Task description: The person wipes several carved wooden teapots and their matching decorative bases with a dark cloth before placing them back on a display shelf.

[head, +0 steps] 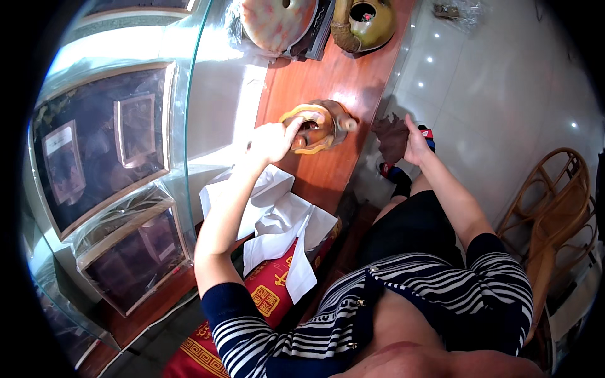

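Note:
A glossy amber and brown carved vessel [340, 125] with a wavy yellow rim and a short spout-like knob stands on a reddish wooden tabletop [326, 182]. My left hand [274, 141] grips its rim on the near left side, thumb over the top edge; the fingers beneath are hidden. To the right, past the tabletop's edge, my right hand [418, 146] holds a crumpled dark brown cloth [392, 139] above the floor. The cloth is apart from the vessel.
Farther along the table stand a round mottled stone piece [279, 23] and a green pot [375, 30]. A glass panel [194, 94] and framed pictures [104, 146] line the left. Nearer lie a white-lined red box [272, 288] and a rattan chair [557, 212].

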The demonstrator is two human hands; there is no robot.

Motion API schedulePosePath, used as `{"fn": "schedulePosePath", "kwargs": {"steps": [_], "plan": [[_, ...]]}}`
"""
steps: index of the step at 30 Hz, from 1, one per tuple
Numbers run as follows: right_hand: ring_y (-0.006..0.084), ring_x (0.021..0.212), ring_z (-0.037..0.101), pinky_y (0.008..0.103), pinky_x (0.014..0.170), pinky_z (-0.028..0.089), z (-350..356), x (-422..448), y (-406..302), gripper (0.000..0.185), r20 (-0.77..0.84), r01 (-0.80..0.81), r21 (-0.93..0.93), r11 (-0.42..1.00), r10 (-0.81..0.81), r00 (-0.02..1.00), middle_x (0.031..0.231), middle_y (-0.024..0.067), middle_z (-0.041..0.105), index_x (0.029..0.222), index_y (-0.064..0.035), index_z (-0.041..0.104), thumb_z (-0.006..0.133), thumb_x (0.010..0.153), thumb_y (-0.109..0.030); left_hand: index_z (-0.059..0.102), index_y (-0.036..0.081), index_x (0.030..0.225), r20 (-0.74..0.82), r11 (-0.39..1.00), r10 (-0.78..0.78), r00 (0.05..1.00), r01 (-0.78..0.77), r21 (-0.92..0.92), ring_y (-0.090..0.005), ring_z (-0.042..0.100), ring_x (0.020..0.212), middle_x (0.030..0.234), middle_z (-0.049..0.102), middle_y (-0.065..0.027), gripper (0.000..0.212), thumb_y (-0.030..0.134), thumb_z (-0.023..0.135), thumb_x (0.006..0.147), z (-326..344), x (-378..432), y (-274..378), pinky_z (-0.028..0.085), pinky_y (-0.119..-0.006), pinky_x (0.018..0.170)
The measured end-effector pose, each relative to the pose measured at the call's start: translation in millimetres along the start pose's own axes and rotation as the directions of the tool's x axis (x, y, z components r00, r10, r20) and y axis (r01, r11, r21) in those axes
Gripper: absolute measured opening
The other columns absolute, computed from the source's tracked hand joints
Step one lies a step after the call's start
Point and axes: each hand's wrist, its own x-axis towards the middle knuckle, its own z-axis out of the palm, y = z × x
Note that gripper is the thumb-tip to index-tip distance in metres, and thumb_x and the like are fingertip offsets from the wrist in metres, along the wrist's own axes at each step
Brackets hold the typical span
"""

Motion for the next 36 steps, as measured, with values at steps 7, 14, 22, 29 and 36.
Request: {"fn": "schedulePosePath", "kwargs": {"steps": [7,14,22,29,36], "plan": [[0.0136,0.105,0.054,0.0278,0.091,0.041,91.1,40.4,7.8,0.036,0.029,0.600,-0.533,0.597,-0.695,0.718,0.112,0.0067,0.059,0.120,-0.0002,0.054,0.051,0.093,-0.023,0.059,-0.008,0.093,0.281,0.015,-0.567,0.774,0.351,-0.936,-0.0269,0.062,0.053,0.057,0.059,-0.0188,0.052,0.036,0.031,0.097,-20.8,11.9,16.9,0.051,-0.037,0.057],[0.0289,0.091,0.059,0.0385,0.082,0.047,210.3,119.2,66.2,0.025,0.779,0.752,-0.480,-0.451,-0.614,0.130,0.095,0.0095,0.063,0.099,-0.0086,0.063,0.063,0.075,-0.018,0.058,0.001,0.074,0.091,0.076,-0.664,0.742,0.188,-0.979,-0.0189,0.057,0.047,0.057,0.059,-0.0115,0.046,0.030,0.029,0.095,62.2,11.3,-10.2,0.048,-0.030,0.049],[0.0301,0.082,0.053,0.0396,0.074,0.046,100.7,166.5,75.8,0.026,0.646,0.329,-0.748,-0.577,-0.747,0.159,0.087,0.0104,0.055,0.099,-0.0038,0.061,0.062,0.080,-0.022,0.057,-0.003,0.084,0.329,-0.239,-0.701,0.633,0.226,-0.944,-0.0244,0.061,0.053,0.058,0.058,-0.0147,0.053,0.042,0.032,0.097,24.6,22.2,13.3,0.051,-0.033,0.053],[0.0376,0.076,0.058,0.0448,0.074,0.046,23.4,150.3,50.9,0.027,0.033,0.145,-0.987,0.066,-0.806,0.591,0.076,0.0232,0.059,0.078,0.0029,0.061,0.052,0.085,-0.021,0.052,0.000,0.113,0.018,0.266,-0.766,0.643,0.341,-0.902,-0.0237,0.062,0.078,0.093,0.062,-0.0191,0.049,0.044,0.050,0.090,55.6,-0.8,10.7,0.047,-0.036,0.075],[0.0354,0.112,0.052,0.0385,0.094,0.041,41.6,224.0,51.8,0.046,0.184,0.497,-0.849,0.178,-0.783,0.594,0.113,0.0242,0.057,0.123,0.0014,0.051,0.041,0.092,-0.031,0.048,0.007,0.110,-0.438,0.739,-0.635,0.636,0.337,-0.583,-0.0385,0.063,0.073,0.076,0.063,-0.0213,0.050,0.045,0.062,0.081,12.1,19.9,32.0,0.049,-0.046,0.068]]}}
